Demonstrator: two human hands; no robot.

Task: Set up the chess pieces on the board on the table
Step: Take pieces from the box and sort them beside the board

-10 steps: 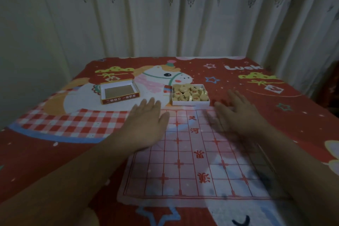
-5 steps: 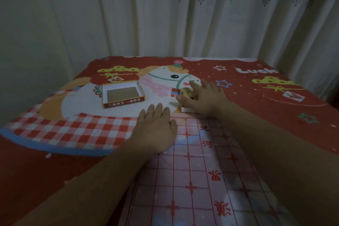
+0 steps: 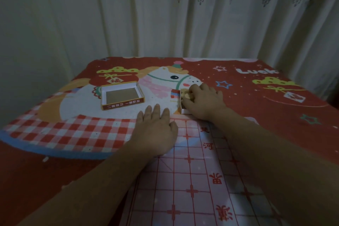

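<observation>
A thin paper chess board (image 3: 192, 170) with a red grid lies on the table in front of me. My left hand (image 3: 156, 130) rests flat, fingers straight, on the board's far left corner. Just beyond the board's far edge stands a small white box (image 3: 183, 110) of round wooden chess pieces (image 3: 186, 95). My right hand (image 3: 203, 101) covers most of the box. Its fingers curl down onto the pieces, and the thumb lies along the box's near left corner. Most of the pieces are hidden under that hand.
The box's empty lid (image 3: 122, 95) lies open side up to the left of the box. A red cartoon-horse cloth (image 3: 73, 130) covers the table. Pale curtains (image 3: 183, 14) hang close behind the table's far edge.
My right hand left the board's far right side, moved to the box and now curls onto the pieces. My left hand stayed on the board's corner. The view shifted closer.
</observation>
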